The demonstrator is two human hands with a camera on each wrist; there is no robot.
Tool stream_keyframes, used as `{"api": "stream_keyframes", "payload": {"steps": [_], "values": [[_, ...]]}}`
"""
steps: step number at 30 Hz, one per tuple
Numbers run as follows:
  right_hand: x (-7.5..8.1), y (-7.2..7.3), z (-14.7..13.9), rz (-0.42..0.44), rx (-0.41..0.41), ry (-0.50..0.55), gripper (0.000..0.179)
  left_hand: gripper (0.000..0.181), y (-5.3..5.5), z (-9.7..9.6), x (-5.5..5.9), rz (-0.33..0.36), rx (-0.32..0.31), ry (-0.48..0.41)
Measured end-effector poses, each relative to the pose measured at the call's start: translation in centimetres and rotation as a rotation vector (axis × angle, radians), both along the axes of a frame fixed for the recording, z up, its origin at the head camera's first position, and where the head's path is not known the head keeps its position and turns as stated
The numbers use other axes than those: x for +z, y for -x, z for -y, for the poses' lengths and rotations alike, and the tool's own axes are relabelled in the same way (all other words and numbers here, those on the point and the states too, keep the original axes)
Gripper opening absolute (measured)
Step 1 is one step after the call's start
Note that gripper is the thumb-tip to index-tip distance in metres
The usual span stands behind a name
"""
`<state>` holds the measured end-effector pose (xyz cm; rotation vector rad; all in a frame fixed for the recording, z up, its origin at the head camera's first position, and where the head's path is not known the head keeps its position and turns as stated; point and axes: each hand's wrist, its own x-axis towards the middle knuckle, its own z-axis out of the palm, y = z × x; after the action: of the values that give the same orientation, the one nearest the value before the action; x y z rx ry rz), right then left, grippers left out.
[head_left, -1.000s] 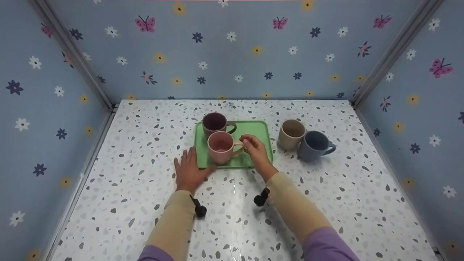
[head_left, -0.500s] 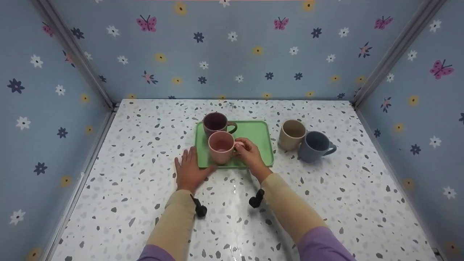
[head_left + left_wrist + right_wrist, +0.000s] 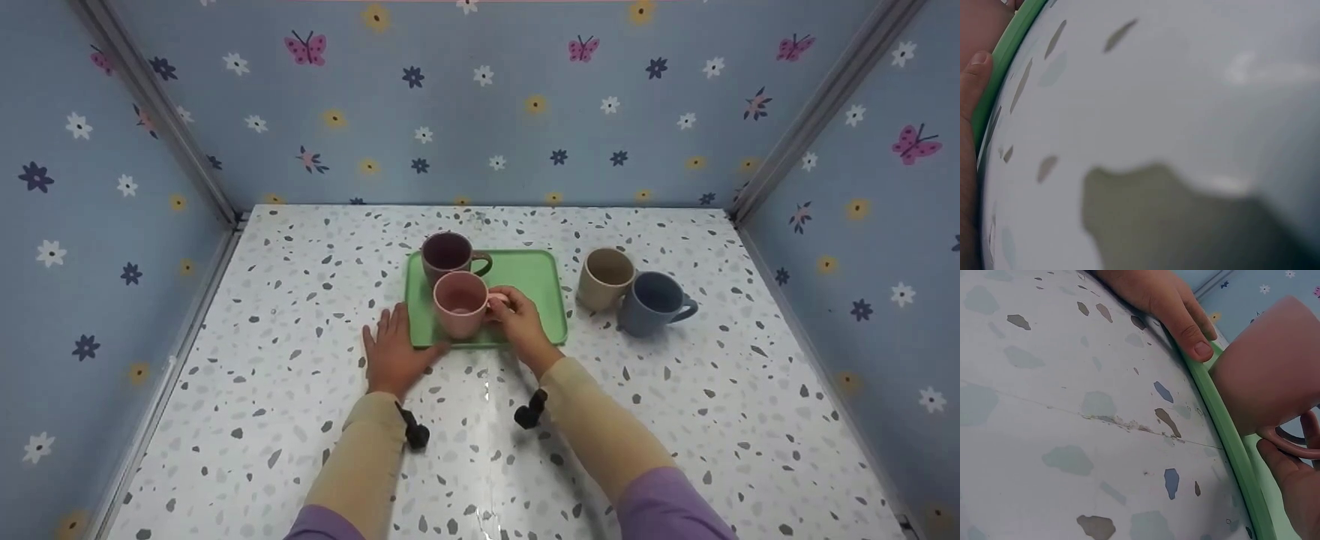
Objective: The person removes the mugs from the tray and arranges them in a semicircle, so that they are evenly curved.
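A pink mug stands upright on the front left part of a green tray. My right hand grips its handle, with fingers and thumb around the loop, as the right wrist view shows on the mug handle. Just behind the pink mug, a dark maroon mug stands on the tray with its handle to the right. My left hand lies spread at the tray's front left corner, its thumb touching the front rim. In the left wrist view only the thumb and part of the hand show.
To the right of the tray, a beige mug and a blue-grey mug stand close together on the speckled table. Flowered blue panels enclose the back and both sides.
My right hand has moved left onto the pink mug's handle and now grips it. The left hand, the tray and the mugs have stayed in place.
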<state>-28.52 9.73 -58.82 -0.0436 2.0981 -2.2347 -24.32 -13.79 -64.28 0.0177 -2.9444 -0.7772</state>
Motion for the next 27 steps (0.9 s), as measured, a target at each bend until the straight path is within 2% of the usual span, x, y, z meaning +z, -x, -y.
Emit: {"api": "stream_keyframes", "payload": {"steps": [7,16,27], "values": [[0.2,-0.2,-0.2,0.014,-0.012,0.006,0.019,0.120,0.0,0.0,0.0,0.009,0.004,0.005],[0.8,-0.8,-1.3,0.017,-0.022,0.071,0.021,0.122,-0.2,-0.1,0.3,0.031,0.000,0.010],[1.6,-1.7,-3.6,-0.012,0.008,0.081,0.019,0.124,0.0,0.1,0.0,0.006,-0.006,-0.005]]}}
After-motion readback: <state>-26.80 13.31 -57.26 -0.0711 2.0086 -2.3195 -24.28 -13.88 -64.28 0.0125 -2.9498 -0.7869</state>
